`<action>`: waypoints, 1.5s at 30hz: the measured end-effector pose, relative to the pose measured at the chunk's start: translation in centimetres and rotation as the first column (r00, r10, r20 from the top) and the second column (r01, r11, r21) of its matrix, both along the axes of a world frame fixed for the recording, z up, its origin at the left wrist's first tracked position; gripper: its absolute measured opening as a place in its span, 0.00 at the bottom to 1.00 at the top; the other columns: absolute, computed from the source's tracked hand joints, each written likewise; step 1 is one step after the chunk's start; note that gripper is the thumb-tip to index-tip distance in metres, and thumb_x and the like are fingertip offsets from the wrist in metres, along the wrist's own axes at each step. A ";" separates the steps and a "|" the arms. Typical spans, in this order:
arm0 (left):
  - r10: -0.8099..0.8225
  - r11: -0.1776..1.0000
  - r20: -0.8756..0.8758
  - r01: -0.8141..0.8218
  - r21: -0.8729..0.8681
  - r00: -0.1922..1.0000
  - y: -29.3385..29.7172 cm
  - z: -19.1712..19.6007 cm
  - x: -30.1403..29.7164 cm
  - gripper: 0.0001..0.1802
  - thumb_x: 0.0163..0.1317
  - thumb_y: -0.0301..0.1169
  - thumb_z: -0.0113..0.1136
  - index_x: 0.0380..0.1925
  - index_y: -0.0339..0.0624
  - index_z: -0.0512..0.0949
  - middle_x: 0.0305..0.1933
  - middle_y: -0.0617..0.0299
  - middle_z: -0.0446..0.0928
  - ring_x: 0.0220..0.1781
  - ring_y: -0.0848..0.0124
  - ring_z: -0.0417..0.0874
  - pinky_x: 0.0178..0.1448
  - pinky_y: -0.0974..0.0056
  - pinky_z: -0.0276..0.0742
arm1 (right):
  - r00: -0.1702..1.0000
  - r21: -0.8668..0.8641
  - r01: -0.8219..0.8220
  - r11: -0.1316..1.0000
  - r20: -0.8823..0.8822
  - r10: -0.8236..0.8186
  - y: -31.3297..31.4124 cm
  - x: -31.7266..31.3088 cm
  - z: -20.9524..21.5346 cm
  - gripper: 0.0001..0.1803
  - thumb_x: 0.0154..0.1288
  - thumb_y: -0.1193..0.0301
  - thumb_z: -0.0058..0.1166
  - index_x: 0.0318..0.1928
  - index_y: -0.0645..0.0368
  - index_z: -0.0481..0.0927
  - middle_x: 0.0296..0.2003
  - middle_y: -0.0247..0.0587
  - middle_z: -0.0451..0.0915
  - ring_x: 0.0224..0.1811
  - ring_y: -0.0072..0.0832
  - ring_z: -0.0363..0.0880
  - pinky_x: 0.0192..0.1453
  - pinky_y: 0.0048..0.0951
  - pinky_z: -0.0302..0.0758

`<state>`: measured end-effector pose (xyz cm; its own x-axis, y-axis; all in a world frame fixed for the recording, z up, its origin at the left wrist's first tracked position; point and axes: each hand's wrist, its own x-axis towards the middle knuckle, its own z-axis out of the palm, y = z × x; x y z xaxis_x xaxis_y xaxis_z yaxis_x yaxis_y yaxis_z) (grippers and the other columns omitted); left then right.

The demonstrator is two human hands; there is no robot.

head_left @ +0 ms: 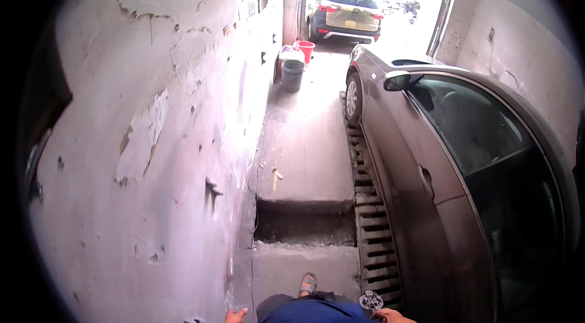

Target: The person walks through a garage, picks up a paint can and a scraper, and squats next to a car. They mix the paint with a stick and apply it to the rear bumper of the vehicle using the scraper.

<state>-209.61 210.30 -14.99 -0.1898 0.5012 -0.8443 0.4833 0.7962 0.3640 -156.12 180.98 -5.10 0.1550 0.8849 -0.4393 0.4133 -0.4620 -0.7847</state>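
Observation:
At the lower edge, my left hand (236,315) is partly in view beside the wall, a thumb and a fingertip showing apart, with nothing plainly in it. My right hand (391,316) is at the lower edge beside the brown car (396,167), its fingers curled. At those fingers is a round, light grey piece with dark openings (371,300); its kind is too small to make out. One sandaled foot (308,284) shows on the concrete below me.
A dark sunken gap (304,225) crosses the concrete walkway (304,146) ahead. Along the car runs a slotted floor strip (373,225). A peeling wall (152,170) rises left. Farther off stand a grey bucket (292,78), a red bucket (306,49) and a beige car (345,15) by the opening.

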 end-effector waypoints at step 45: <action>-0.173 0.974 0.040 0.166 0.151 0.984 103.8 -2.0 58.5 0.47 0.49 0.47 0.73 0.61 0.28 0.62 0.43 0.48 0.78 0.38 0.65 0.80 0.41 0.61 0.76 | 0.304 -0.916 0.394 0.078 0.050 -0.951 104.4 56.1 -12.7 0.51 0.58 0.42 0.54 0.73 0.56 0.49 0.69 0.68 0.50 0.67 0.64 0.59 0.70 0.59 0.54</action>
